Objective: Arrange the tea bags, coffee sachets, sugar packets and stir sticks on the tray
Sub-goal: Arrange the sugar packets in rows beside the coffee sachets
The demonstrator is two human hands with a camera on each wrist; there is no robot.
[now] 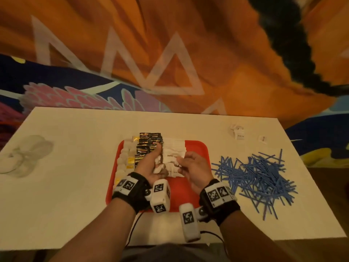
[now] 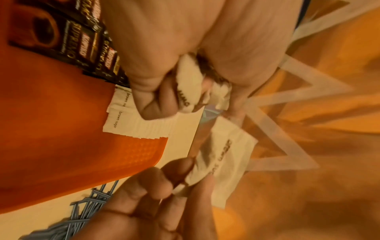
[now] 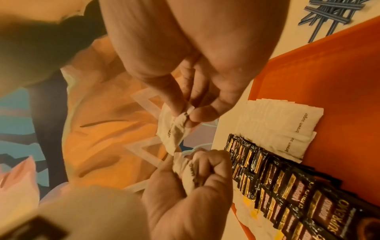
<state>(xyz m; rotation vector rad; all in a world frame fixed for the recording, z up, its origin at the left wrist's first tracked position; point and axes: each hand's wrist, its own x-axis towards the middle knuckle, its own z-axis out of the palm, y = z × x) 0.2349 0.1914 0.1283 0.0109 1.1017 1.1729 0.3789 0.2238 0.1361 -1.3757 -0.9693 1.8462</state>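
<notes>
Nearest us, both hands hover over the red tray point(image 1: 196, 148) on the white tabletop point(image 1: 75, 195). Our left hand point(image 1: 149, 167) has its fingers point(image 2: 156, 104) curled round a small bunch of white sugar packets point(image 2: 185, 91), thumb raised. Our right hand point(image 1: 194, 169) pinches a single sugar packet point(image 2: 228, 162) between thumb and fingers point(image 3: 180, 97), close beside the left hand's bunch.

Just beyond the hands, on the tray, lies an overlapped row of laid sugar packets point(image 1: 174, 148) printed "brown sugar". Touching it on the left runs a row of black and gold coffee sachets point(image 1: 149, 144), and left of that a row of pale tea bags point(image 1: 125, 157) with yellow tags.

To the right of the tray, on the tabletop, a loose heap of blue stir sticks point(image 1: 258, 176) lies apart from it. Farther back right sit a few stray white packets point(image 1: 238, 132). At the far left edge lies crumpled clear plastic point(image 1: 24, 156)
</notes>
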